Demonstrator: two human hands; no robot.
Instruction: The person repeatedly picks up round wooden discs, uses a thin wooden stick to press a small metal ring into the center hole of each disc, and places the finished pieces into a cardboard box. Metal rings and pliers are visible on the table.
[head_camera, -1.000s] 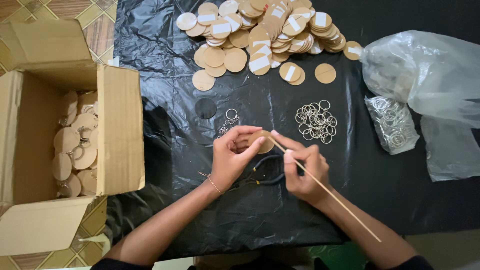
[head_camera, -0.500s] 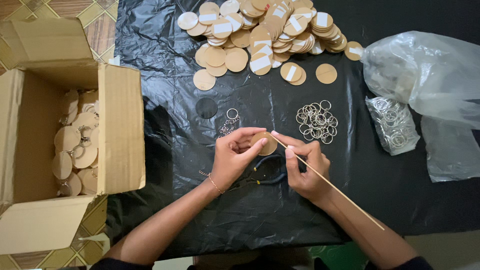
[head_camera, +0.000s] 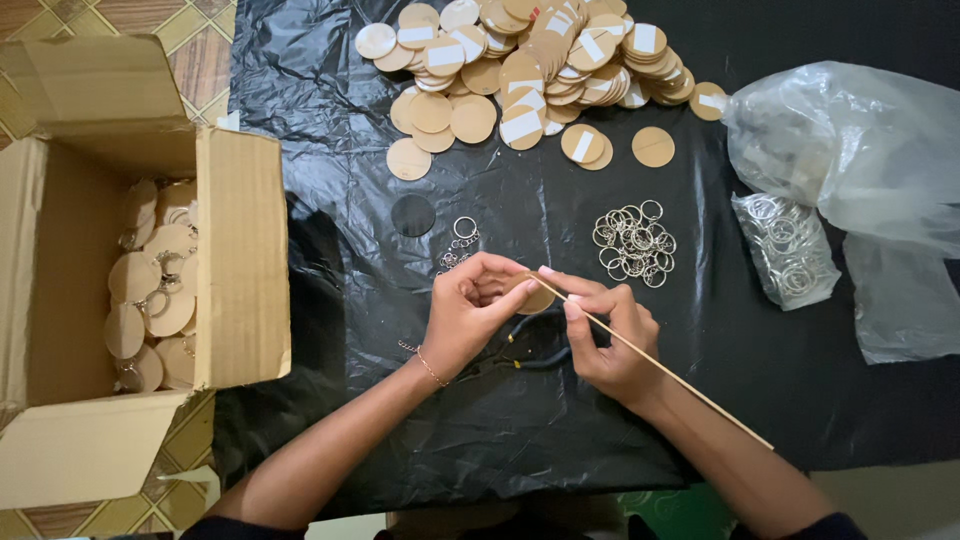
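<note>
Round wooden disc (head_camera: 537, 297) pinched in left hand (head_camera: 468, 315) over black plastic sheet (head_camera: 330, 200), mostly hidden by fingers.
Thin wooden stick (head_camera: 660, 362) gripped in right hand (head_camera: 610, 340), tip touching the disc. Pliers (head_camera: 540, 352) half covered below; loose metal rings (head_camera: 633, 240) and disc pile (head_camera: 520, 60) beyond; cardboard box (head_camera: 240, 260) left, partly cut off.

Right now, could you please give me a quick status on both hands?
Left hand pinching wooden disc. Right hand holding thin stick against it. Pliers underneath hands.

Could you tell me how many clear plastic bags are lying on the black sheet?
3: a big crumpled bag at upper right, a small bag of metal rings beneath it, and a flat bag at the right edge.
</note>
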